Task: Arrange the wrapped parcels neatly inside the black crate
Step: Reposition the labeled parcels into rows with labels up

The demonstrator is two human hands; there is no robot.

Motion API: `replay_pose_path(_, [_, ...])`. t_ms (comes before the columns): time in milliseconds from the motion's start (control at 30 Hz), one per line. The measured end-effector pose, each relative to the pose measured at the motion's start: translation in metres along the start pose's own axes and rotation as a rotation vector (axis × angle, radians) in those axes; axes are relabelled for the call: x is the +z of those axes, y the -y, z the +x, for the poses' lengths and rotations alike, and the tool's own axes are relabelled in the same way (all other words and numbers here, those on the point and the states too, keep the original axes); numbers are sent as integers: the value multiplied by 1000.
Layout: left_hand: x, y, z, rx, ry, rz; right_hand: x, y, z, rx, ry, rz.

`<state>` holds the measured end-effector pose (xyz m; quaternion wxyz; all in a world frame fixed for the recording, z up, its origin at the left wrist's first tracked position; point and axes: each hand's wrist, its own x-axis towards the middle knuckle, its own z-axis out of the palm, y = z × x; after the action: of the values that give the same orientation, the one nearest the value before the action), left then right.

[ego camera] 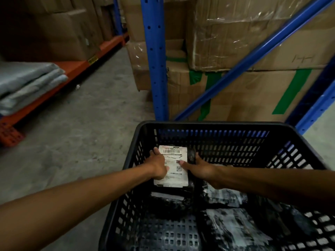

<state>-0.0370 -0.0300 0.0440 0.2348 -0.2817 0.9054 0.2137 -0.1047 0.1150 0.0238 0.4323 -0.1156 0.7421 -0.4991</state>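
At far left we see grey folded bags [27, 84] on an orange shelf [76, 67], with concrete floor [87, 115] beside it. Our left hand [158, 166] grips the left edge of a labelled parcel [172, 167], thumb on its white label. Our right hand [199, 168] clasps the parcel's right side. We hold it in the far left part of the black crate [217, 124]. More wrapped parcels [233, 227] lie on the crate's bottom, nearer and to the right. Blue racking [155, 60] and cardboard boxes [244, 33] stand beyond.
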Motion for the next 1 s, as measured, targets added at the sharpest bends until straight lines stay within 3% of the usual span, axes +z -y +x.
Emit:
replay_pose_path(200, [-8,10,0,23,-96,-70,-15,1,5,134,131,164])
replay_pose_path(400, [-4,7,-9,10,-106,40,-14,17,0,157,128,-92])
replay_pose_path(500, [3,-15,-13,95,-222,172,-33,19,-10,142,48,-182])
replay_pose_path(600, [17,-53,-16,352,-254,273,-67,3,-17,18,-5,-632])
replay_pose_path(700, [47,-91,-12,469,-139,324,-110,-36,-30,-16,6,-1214])
replay_pose_path(767, [74,-106,-5,507,-45,399,-126,-64,-43,-38,74,-1450])
replay_pose_path(900, [115,-113,18,421,94,561,-128,-110,-42,-143,115,-1642])
replay_pose_path(1000, [138,-108,34,306,68,540,-115,-123,-22,-126,75,-1710])
